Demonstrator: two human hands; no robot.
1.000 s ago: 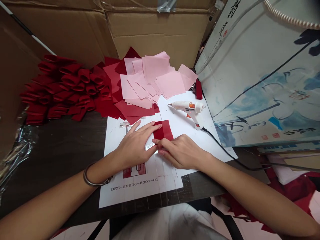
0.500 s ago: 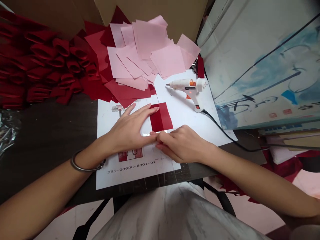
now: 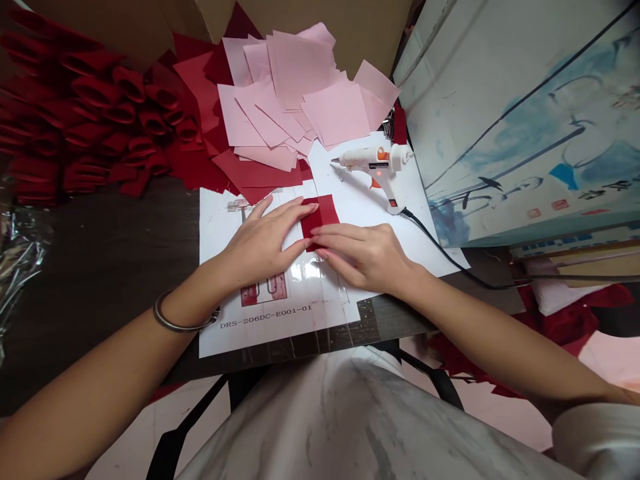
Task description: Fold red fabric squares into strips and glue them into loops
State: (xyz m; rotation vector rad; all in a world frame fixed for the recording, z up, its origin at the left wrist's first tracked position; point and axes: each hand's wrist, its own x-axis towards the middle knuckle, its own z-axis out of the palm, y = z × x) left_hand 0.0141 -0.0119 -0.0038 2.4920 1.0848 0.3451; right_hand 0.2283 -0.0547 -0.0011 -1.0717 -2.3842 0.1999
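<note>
A small dark red paper piece (image 3: 325, 212) lies on a white printed sheet (image 3: 260, 320) on the dark table. My left hand (image 3: 267, 240) lies flat with its fingers stretched over the left part of the red piece. My right hand (image 3: 363, 253) presses on it from the right, fingers extended flat across its lower edge. The fingertips of both hands nearly meet on the paper. A metal bangle (image 3: 180, 320) sits on my left wrist.
A white and orange glue gun (image 3: 375, 163) lies on the sheet behind my right hand, its black cord (image 3: 450, 257) running right. Pink squares (image 3: 300, 100) and red sheets (image 3: 250, 175) are heaped behind. Several rolled red pieces (image 3: 95, 127) pile at left. A painted panel (image 3: 525, 120) stands at right.
My right hand slid forward from pinching the near edge to lying flat on the red piece. The piece now shows less area. The camera tilted down slightly.
</note>
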